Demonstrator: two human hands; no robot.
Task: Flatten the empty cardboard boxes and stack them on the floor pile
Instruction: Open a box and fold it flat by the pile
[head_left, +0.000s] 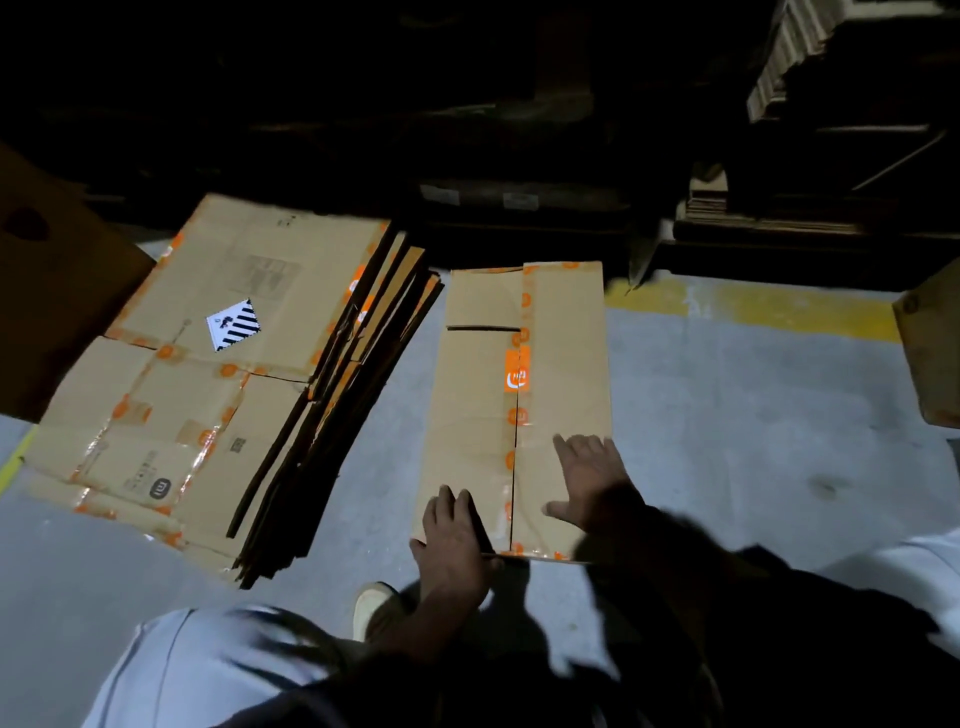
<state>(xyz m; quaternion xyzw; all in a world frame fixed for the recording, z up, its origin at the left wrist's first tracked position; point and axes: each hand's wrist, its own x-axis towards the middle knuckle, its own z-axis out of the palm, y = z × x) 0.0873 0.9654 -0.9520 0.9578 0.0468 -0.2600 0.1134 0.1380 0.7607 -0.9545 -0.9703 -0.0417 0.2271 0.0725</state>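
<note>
left hand (451, 535), right hand (589, 480), flat on box (561, 364)

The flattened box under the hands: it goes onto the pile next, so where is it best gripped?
Probably by its two long side edges near the close end, one hand each side. The flattened box lies flat, long and narrow; the left hand and right hand already press there, and the pile sits just left.

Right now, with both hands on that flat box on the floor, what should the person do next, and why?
Probably grip the flattened cardboard box by its near edge and slide it left onto the pile of flattened boxes. It already lies flat on the concrete floor, apart from the pile, with the left hand at its near edge and the right hand spread flat on top.
</note>
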